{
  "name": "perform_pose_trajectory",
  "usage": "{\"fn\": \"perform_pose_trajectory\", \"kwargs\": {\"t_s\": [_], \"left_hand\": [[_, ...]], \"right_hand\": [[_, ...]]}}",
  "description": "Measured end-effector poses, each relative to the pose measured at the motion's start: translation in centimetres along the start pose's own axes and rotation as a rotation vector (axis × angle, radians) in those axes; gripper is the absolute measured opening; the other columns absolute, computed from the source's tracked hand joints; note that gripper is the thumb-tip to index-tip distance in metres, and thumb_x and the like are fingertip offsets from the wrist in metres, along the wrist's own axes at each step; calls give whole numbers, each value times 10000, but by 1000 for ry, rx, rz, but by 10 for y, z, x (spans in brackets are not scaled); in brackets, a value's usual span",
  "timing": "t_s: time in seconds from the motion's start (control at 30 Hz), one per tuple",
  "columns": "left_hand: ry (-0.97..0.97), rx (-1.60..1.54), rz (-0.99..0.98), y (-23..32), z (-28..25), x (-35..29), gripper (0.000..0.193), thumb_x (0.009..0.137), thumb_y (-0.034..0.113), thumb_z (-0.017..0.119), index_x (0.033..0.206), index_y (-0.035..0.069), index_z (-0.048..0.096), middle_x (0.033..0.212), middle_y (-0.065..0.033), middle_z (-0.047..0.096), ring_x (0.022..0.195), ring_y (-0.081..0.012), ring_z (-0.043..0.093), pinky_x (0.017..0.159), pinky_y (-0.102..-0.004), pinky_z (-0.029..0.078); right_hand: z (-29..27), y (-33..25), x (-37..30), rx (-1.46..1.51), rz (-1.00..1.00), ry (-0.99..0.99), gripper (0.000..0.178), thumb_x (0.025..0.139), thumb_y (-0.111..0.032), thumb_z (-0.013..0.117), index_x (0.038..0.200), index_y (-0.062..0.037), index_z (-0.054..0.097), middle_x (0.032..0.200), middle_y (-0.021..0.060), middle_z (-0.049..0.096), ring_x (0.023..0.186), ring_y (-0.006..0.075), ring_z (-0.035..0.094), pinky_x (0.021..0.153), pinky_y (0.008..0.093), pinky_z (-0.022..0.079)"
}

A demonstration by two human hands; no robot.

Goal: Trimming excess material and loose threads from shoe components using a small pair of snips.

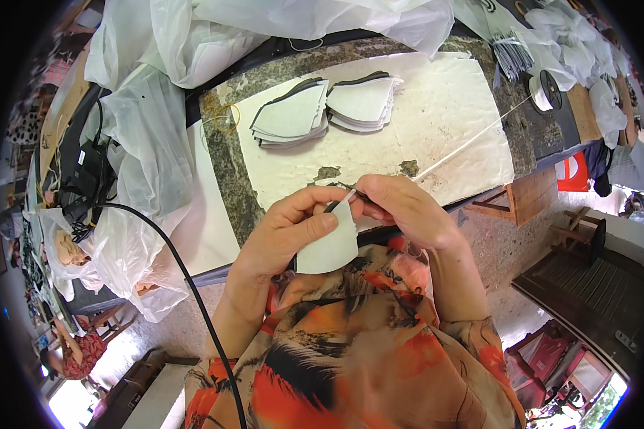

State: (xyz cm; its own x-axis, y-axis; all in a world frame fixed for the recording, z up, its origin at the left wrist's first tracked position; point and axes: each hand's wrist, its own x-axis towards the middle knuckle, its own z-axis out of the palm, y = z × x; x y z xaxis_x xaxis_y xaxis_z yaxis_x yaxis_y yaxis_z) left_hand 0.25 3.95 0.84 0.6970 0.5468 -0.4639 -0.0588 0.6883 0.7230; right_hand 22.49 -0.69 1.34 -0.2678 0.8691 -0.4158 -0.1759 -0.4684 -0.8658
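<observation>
My left hand (297, 225) is closed on a white panel piece (330, 247) with a dark edge, thumb on its face, held up at the table's front edge. My right hand (404, 207) is pinched at the piece's upper corner, on a narrow white tape (456, 150). That tape runs from behind my right hand to a spool (544, 91) at the far right. A short bit of it lies along the piece's edge between my hands. My right fingertips are partly hidden. Two stacks of similar dark-edged white panels, a left stack (290, 114) and a right stack (361, 104), lie beyond my hands.
A worn white board (444, 93) covers a stained slab on the table. Clear plastic bags (150, 143) crowd the left and far sides. A black cable (172, 247) hangs down at left. A wooden stool (522, 196) stands below the table's right edge. A person in red (86, 350) is at lower left.
</observation>
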Motion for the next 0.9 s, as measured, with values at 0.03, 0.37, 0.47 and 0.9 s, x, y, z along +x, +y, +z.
{"fn": "perform_pose_trajectory", "kwargs": {"t_s": [0.03,0.37,0.47,0.9], "left_hand": [[-1,0,-1,2,1,0,339,995,109,652,1322,28,613,989,15,669,884,-48,609,782,-208,496],[-50,65,6,-5,-13,0,359,992,95,654,1344,44,607,929,39,629,833,-28,562,744,-191,453],[-66,64,78,-3,-8,2,433,975,80,674,1393,58,566,860,60,563,778,-15,506,700,-182,406],[-106,164,188,-1,-7,4,119,934,90,749,927,20,654,871,53,600,773,-13,498,647,-191,407]], "right_hand": [[-2,0,0,42,14,-22,476,1086,-407,481,871,-25,667,729,-53,477,663,55,362,585,220,301],[-12,3,2,191,35,-23,475,1065,-430,497,903,-10,650,732,-43,479,628,60,323,567,232,271],[-10,0,2,204,21,40,337,1020,-334,608,906,-19,648,759,-37,528,651,54,377,583,225,313],[9,-5,4,358,8,153,112,893,-112,682,819,-39,641,696,-44,532,585,40,442,500,231,303]]}}
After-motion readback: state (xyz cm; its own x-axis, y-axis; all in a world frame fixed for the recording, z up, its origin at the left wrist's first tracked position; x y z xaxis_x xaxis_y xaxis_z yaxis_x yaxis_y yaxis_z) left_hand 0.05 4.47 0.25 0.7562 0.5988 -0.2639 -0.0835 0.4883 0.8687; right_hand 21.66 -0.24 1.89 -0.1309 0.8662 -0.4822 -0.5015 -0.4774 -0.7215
